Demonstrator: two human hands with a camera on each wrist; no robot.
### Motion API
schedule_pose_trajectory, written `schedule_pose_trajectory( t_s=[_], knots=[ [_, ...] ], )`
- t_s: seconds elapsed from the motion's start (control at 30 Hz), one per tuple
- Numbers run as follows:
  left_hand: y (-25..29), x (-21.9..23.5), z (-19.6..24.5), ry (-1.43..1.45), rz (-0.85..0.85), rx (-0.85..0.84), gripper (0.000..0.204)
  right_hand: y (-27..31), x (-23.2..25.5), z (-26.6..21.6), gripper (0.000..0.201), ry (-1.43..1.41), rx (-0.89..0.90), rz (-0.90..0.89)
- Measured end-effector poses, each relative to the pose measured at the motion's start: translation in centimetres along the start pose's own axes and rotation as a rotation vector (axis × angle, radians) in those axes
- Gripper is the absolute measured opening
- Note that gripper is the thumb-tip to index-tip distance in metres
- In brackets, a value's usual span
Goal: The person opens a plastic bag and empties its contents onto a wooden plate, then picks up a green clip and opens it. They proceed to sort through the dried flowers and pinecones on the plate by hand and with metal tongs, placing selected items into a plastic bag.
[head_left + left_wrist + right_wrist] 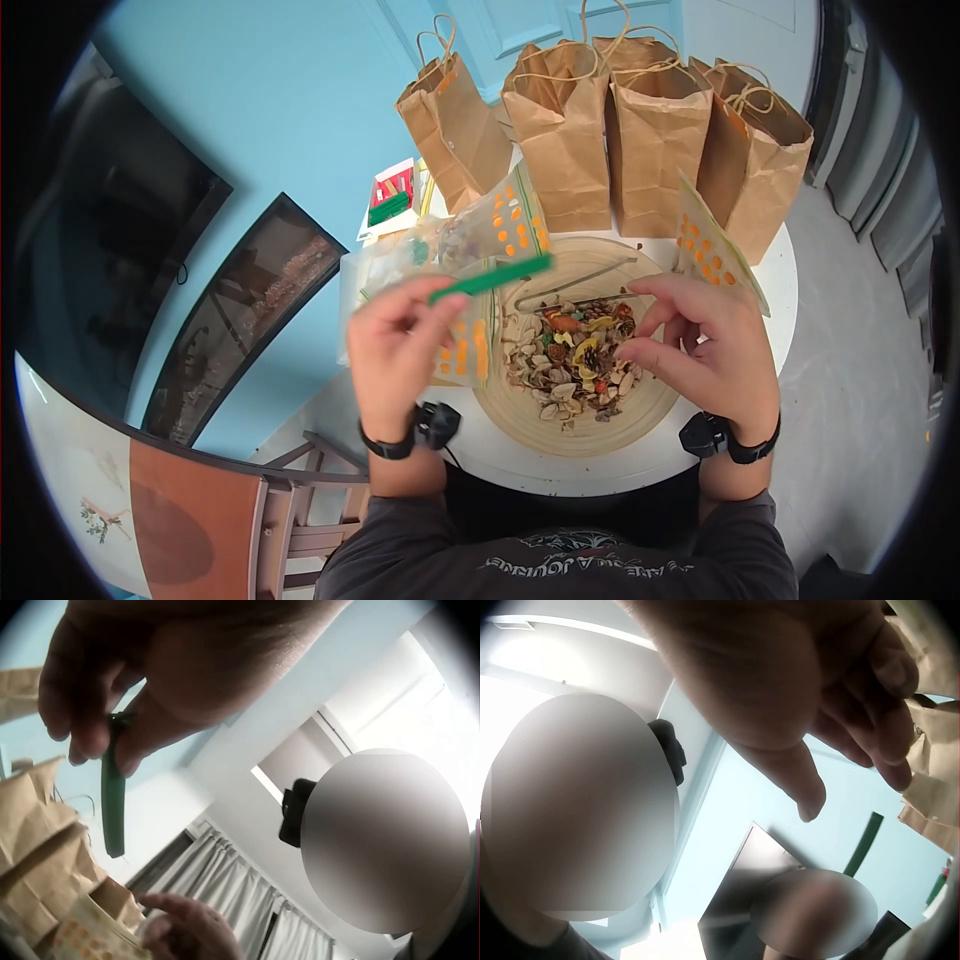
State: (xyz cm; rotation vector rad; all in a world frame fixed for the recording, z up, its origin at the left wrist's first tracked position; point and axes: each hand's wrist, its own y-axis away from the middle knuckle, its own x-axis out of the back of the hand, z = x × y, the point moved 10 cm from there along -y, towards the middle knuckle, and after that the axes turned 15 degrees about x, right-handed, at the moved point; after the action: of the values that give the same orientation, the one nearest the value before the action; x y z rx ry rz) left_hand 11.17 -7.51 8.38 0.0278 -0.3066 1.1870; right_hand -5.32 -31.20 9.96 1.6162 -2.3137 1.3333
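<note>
Pinching one end of a slim green plastic bar [500, 276], the person's left grip [395, 335] is clamped on it; the free end juts rightward from that grip. To its right, the right grip [715, 345] holds nothing visible, thumb and fingers apart. With such a short hold, the bar could swivel or drop toward the mixed dried potpourri [565, 375] lower between both grips. The bar's far tip looks blurred; the left fingers partly cover its near end.
</note>
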Motion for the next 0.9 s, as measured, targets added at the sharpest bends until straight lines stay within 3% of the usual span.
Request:
schedule_pose_trajectory(
  t_s=[0.17,0.27,0.33,0.43,0.63,0.7,0.77,0.83,0.9],
  knots=[
    [-8.4,7.1,-2.7,-0.375,0.301,0.022,0.015,0.0,0.4,0.3,0.037,-0.009,0.014,-0.024],
    [-15.5,10.7,-6.8,-0.528,0.353,0.0,0.02,-0.1,-0.2,0.2,0.037,0.021,0.056,-0.101],
    [-19.2,12.3,-9.2,-0.66,0.393,0.084,0.02,-0.1,-0.4,0.1,0.036,0.044,0.091,-0.131],
    [-23.3,13.6,-10.9,-0.585,0.413,0.077,0.021,-0.2,-0.4,-0.5,0.034,0.058,0.176,-0.134],
    [-31.7,15.0,-16.4,-0.419,0.393,0.101,0.027,-0.1,-0.1,-0.2,0.034,0.072,0.12,-0.151],
    [-32.3,14.4,-15.6,-0.676,0.496,0.01,0.027,-0.1,-0.2,-0.2,0.034,0.095,0.136,-0.184],
    [-32.4,13.4,-16.1,-0.658,0.449,0.087,0.03,-0.1,-0.2,-0.3,0.033,0.087,0.126,-0.183],
    [-32.0,12.0,-17.5,-0.473,0.337,0.267,0.034,0.1,-0.4,0.0,0.032,0.076,0.112,-0.188],
    [-32.1,11.5,-17.3,-0.546,0.324,0.245,0.033,0.0,-0.3,-0.4,0.039,0.093,0.211,-0.148]
  ],
)
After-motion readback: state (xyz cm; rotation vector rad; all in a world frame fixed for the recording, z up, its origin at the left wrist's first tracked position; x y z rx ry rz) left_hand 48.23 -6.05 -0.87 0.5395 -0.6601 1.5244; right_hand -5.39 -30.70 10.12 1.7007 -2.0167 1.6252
